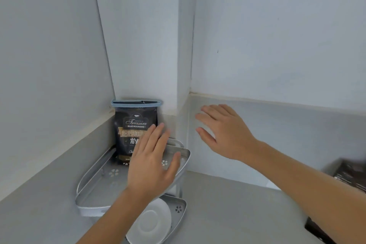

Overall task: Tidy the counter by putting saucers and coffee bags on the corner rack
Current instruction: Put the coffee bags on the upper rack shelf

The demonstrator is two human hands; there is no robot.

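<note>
The black foil coffee bag with gold lettering and a pale blue sealed top (136, 130) stands upright at the back of the upper tier of the silver perforated-metal corner rack (95, 182), against the wall corner. It looks light and crinkly, soft-sided, likely to slump if nudged low; a hold across the stiff blue seal or around both side edges should keep it steady. On the lower tier lies a white glazed ceramic saucer (150, 222), smooth, brittle and best lifted by its rim. The left hand (152, 162) hovers open, fingers spread, in front of the bag and gripping nothing. The right hand (223, 132) is open and empty too, near the grey wall (277, 45). Blurred dark packets (348, 176) lie on the grey counter (227, 204) at the right edge
</note>
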